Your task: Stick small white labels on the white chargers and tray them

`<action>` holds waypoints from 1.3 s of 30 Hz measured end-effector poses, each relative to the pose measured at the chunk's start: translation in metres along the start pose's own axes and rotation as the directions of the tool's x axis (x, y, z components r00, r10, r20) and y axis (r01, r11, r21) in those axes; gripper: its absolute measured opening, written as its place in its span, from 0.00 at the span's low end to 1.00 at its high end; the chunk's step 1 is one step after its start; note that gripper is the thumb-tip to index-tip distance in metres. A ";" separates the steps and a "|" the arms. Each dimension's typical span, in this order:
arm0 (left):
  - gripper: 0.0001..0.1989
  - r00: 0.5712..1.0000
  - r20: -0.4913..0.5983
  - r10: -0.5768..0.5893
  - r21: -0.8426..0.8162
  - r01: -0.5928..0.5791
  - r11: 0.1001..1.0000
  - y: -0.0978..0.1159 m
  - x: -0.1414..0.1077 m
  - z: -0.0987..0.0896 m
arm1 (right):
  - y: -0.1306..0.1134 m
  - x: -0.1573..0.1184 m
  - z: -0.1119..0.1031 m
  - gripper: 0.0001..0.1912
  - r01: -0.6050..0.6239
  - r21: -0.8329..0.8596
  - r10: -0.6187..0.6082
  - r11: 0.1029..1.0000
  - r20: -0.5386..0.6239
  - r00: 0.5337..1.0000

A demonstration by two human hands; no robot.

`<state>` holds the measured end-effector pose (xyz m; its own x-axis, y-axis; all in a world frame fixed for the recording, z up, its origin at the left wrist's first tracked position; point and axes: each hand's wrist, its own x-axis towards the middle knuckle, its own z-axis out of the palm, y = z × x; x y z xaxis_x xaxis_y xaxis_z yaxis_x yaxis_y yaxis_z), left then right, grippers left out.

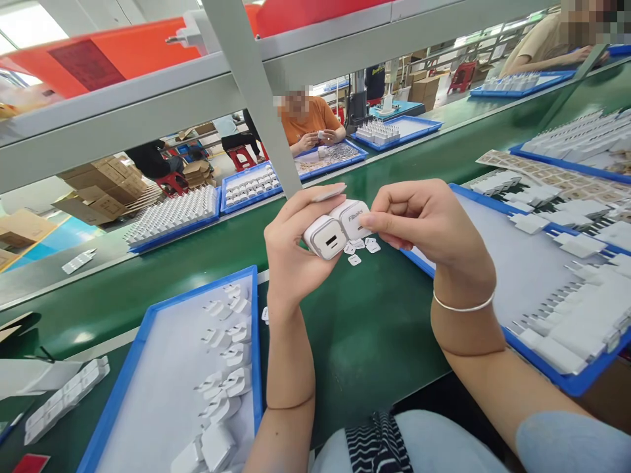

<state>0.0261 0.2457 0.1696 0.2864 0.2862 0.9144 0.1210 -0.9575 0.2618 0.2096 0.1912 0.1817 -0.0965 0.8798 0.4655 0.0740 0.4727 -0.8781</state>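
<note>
In my left hand are two white wall chargers, side by side. The nearer charger turns its face with two dark port slots toward me. The farther charger bears grey lettering that looks like "Fibaks". My right hand has thumb and index finger closed at this lettered face's right edge; whether a thin piece is pinched there is hidden. A flat pale piece, its kind unclear, shows above my left fingers. Several small white face plates with port cutouts lie on the green surface below.
A blue-rimmed tray of white chargers lies at left, another tray at right with rows of chargers. A metal post and shelf rail cross in front. Beyond the green belt, a person in orange handles a small white part.
</note>
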 end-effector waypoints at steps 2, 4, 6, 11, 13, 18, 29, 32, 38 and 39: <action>0.16 1.000 -0.001 0.010 0.007 -0.010 1.000 0.001 0.000 0.000 | 0.000 0.000 0.000 0.22 -0.012 0.005 0.012 1.000 0.000 1.000; 0.14 1.000 0.007 -0.020 0.040 0.020 0.999 0.001 0.001 0.000 | 0.001 0.001 0.000 0.22 -0.017 -0.003 0.017 1.000 -0.013 1.000; 0.13 0.998 0.007 -0.063 0.063 0.063 0.996 0.001 0.001 0.001 | 0.002 0.002 0.001 0.23 -0.016 -0.017 0.015 1.000 -0.032 0.999; 0.16 0.987 -0.018 -0.161 -0.070 0.159 0.985 0.000 -0.001 0.003 | 0.006 0.005 0.005 0.26 0.042 -0.061 -0.049 0.997 -0.106 0.993; 0.17 0.976 -0.019 -0.215 -0.132 0.211 0.969 -0.001 -0.002 0.006 | 0.008 0.007 0.005 0.28 0.061 -0.068 -0.069 0.996 -0.122 0.990; 0.18 0.965 0.006 -0.262 -0.208 0.257 0.944 0.000 -0.002 0.008 | 0.014 0.011 0.000 0.27 0.099 0.012 -0.099 0.995 -0.016 0.995; 0.33 0.905 0.321 -0.279 -0.484 0.409 0.774 -0.020 -0.007 0.003 | 0.037 0.027 0.004 0.19 0.186 0.302 -0.224 0.935 0.096 0.970; 0.37 0.853 0.392 -0.344 -0.501 0.512 0.698 -0.022 -0.005 0.005 | 0.039 0.028 0.005 0.17 0.192 0.356 -0.243 0.914 0.104 0.965; 0.41 0.846 0.390 -0.364 -0.474 0.523 0.708 -0.034 -0.009 -0.001 | 0.036 0.027 0.003 0.16 0.201 0.231 -0.212 0.952 0.024 0.977; 0.41 0.851 0.371 -0.371 -0.474 0.518 0.713 -0.036 -0.010 -0.002 | 0.037 0.027 0.003 0.15 0.201 0.206 -0.209 0.958 0.019 0.978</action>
<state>0.0171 0.2773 0.1515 0.5518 0.6122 0.5663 -0.2159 -0.5511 0.8061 0.2065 0.2325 0.1618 -0.1284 0.7605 0.6366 -0.1533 0.6189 -0.7703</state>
